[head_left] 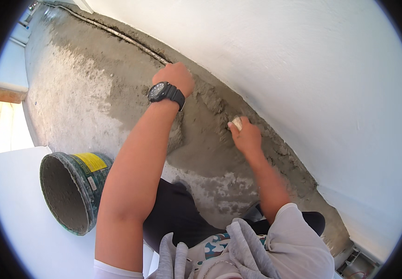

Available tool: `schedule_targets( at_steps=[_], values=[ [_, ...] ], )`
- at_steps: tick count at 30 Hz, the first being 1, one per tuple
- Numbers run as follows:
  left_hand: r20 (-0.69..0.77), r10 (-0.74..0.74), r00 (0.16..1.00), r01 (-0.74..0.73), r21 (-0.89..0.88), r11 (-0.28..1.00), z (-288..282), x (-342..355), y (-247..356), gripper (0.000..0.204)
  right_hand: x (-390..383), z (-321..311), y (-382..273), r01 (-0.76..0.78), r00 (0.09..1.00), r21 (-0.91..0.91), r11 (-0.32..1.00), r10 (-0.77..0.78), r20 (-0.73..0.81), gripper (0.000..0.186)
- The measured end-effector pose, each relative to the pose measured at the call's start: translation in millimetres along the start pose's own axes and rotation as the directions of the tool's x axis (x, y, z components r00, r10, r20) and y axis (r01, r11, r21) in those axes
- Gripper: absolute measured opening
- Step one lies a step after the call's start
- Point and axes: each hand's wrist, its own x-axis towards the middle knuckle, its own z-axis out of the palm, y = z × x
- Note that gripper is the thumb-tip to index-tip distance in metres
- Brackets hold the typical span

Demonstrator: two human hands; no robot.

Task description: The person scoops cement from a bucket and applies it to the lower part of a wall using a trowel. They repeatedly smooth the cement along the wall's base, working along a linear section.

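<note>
My left hand (174,77), wearing a black watch (160,91), has its fingers curled down at the pipe (145,49) that runs along the base of the wall; what is under the fingers is hidden. My right hand (249,137) grips a small pale tool (236,122) lower down, at rough wet mortar (217,107) beside the wall. Smoothed grey mortar (191,149) spreads between my arms. A dark green bucket (84,183) with a yellow label stands left of my left forearm, its inside coated with grey mortar.
The white wall (303,65) runs diagonally along the right. Pale, dusty floor (66,107) lies to the left, with a bright opening (5,125) beyond it. My legs are bent below me. An open box-like fitting (359,260) sits at the lower right.
</note>
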Motion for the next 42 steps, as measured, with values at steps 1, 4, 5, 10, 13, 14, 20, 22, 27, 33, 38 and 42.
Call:
schedule_targets(
  at_steps=[1, 4, 5, 10, 13, 14, 20, 22, 27, 33, 38, 42],
  values=[
    [-0.033, 0.006, 0.999, -0.006, 0.000, 1.000, 0.1, 0.8, -1.6, 0.032, -0.1, 11.9, -6.6, -0.003, 0.999, -0.006, 1.000, 0.003, -0.042, 0.041],
    [-0.086, 0.010, 0.996, -0.011, -0.011, 1.000, 0.2, 4.2, -5.6, 0.030, 13.4, 44.9, -16.4, -0.026, 0.996, -0.082, 0.996, 0.018, -0.087, 0.041],
    [-0.092, 0.002, 0.996, -0.004, -0.022, 1.000, 1.0, 4.0, -6.8, 0.030, 20.6, 52.9, -15.6, -0.020, 1.000, -0.134, 0.991, 0.021, 0.004, 0.041],
    [-0.016, -0.026, 1.000, 0.026, 0.005, 1.000, 1.5, 4.0, -8.9, 0.035, 34.3, 65.0, -10.5, -0.026, 0.997, -0.196, 0.980, 0.040, 0.067, 0.041],
    [0.024, -0.026, 0.999, 0.025, 0.024, 0.999, 1.1, 4.9, -7.8, 0.038, 29.7, 47.2, -12.2, 0.023, 0.992, -0.259, 0.966, 0.009, 0.124, 0.042],
    [0.020, -0.013, 1.000, 0.013, 0.019, 1.000, 1.2, 5.5, -6.9, 0.038, 30.5, 38.5, -14.1, 0.030, 0.990, -0.268, 0.963, 0.009, 0.142, 0.041],
    [-0.065, -0.017, 0.998, 0.021, 0.058, 0.998, 3.5, 2.8, 1.2, 0.033, 22.3, 6.1, -31.6, -0.013, 0.999, -0.182, 0.983, 0.022, 0.046, 0.035],
    [-0.069, 0.008, 0.998, -0.006, 0.041, 0.999, 3.8, 1.9, 4.2, 0.033, 26.5, 5.4, -37.7, 0.007, 0.996, -0.178, 0.984, 0.008, 0.087, 0.030],
    [0.004, -0.029, 1.000, 0.029, 0.022, 0.999, 0.5, 0.8, 5.5, 0.036, 30.0, 10.0, -38.0, -0.145, 0.982, -0.048, 0.988, 0.149, 0.114, 0.020],
    [0.006, 0.008, 1.000, -0.008, 0.077, 0.997, 2.4, -0.8, 9.3, 0.037, 30.6, 35.3, -37.3, -0.040, 0.986, -0.062, 0.997, 0.050, 0.160, 0.021],
    [-0.058, 0.009, 0.998, -0.004, 0.091, 0.996, 8.1, -1.8, 11.2, 0.038, 31.3, 41.0, -22.5, -0.129, 0.972, -0.046, 0.991, 0.136, 0.193, 0.019],
    [0.012, 0.033, 0.999, -0.034, 0.120, 0.992, 12.4, 4.0, 17.4, 0.037, 26.0, 27.8, -16.7, -0.115, 0.983, -0.027, 0.993, 0.118, 0.140, 0.016]
  ],
)
